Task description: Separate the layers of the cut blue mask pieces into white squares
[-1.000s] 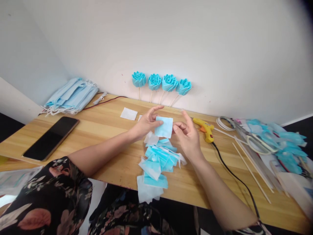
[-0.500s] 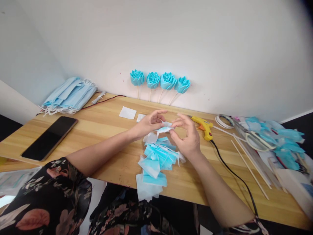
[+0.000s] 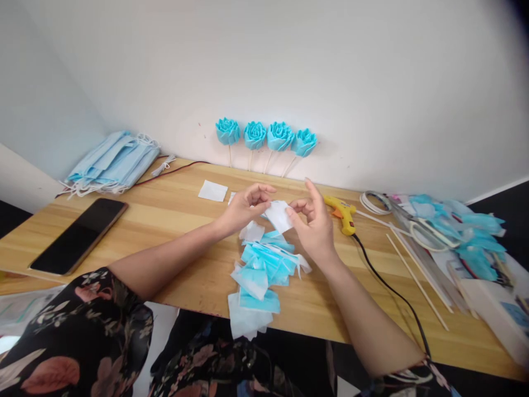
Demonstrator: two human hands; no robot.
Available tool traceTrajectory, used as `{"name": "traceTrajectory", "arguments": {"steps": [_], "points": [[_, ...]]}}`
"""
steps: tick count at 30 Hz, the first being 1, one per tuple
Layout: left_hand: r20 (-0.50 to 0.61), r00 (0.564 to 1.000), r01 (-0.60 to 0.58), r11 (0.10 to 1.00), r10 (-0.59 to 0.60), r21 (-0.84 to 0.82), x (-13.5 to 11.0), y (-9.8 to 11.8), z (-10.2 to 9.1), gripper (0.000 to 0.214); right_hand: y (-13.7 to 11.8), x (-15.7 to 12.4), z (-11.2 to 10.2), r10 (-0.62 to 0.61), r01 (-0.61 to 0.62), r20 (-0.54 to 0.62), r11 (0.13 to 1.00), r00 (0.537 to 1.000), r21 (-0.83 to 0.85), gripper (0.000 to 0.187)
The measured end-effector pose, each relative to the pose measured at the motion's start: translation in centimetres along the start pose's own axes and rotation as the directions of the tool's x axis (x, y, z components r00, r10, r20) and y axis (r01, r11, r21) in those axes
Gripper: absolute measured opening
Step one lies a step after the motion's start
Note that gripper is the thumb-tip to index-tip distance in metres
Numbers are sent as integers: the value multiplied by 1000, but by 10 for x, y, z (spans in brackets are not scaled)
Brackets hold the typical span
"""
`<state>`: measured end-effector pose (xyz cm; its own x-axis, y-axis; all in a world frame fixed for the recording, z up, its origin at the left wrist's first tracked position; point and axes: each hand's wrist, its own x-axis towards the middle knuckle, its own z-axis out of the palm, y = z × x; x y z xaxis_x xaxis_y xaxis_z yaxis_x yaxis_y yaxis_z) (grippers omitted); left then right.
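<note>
A small white fabric piece (image 3: 279, 216) is stretched between my two hands, above the table. My left hand (image 3: 248, 208) pinches its left edge between thumb and fingers. At the other edge my right hand (image 3: 313, 226) pinches it, index finger raised. Just below lies a loose pile of blue and white fabric pieces (image 3: 264, 264), some hanging over the table's front edge. A flat white square (image 3: 212, 191) rests left of my hands, with another white piece partly hidden behind my left hand.
Several blue fabric roses (image 3: 254, 135) on sticks lean against the wall. A phone (image 3: 79, 236) and stacked masks (image 3: 113, 164) lie left. Rightward are a yellow glue gun (image 3: 343, 214), tape roll (image 3: 375, 203), scissors (image 3: 433, 234), wooden sticks (image 3: 417, 281) and blue scraps (image 3: 479, 242).
The fabric piece has turned from nearly edge-on to showing its flat white face. My right index finger has lifted. The whole view has shifted slightly.
</note>
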<state>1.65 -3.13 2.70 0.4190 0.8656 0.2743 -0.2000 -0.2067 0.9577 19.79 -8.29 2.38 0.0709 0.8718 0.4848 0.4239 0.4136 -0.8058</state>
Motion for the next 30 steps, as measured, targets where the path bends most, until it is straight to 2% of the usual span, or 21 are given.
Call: {"name": "traceTrajectory", "arguments": {"steps": [2,5,8,11,14,17,20,23,25,28,30], "points": [[4,1000,1,1000,-1,-17,2,-1,-1,33,4,6,-6,40,-38,-24,998,999,52,70],[-9,1000,2,1000,-2,-28,4,0,-5,38,13,21,-26,125,-123,-28,990,992,76,67],[-77,997,11,1000,-12,-19,6,2,-10,41,23,38,-55,242,-240,144,970,960,-33,59],[-136,991,14,1000,-15,-8,8,2,-13,42,34,49,-74,293,-243,353,953,889,-180,56],[-147,989,18,1000,-18,-1,8,0,-14,42,47,50,-74,319,-185,405,923,857,-337,50],[-136,991,5,1000,-2,23,8,-3,-14,39,58,48,-65,309,-114,329,859,892,-498,46],[-89,995,-29,993,39,118,7,-6,-13,28,63,45,-59,281,-68,301,823,911,-563,49],[49,995,-97,936,86,338,4,-7,-12,17,60,42,-59,180,51,335,814,925,-578,54],[221,969,-207,858,112,471,1,-6,-11,21,56,40,-61,88,155,356,785,930,-599,57],[500,855,-434,721,139,541,-3,-5,-10,28,47,35,-65,35,235,391,749,920,-619,60],[621,775,-542,628,117,558,-6,-5,-9,32,43,29,-67,28,260,419,747,908,-612,62]]}}
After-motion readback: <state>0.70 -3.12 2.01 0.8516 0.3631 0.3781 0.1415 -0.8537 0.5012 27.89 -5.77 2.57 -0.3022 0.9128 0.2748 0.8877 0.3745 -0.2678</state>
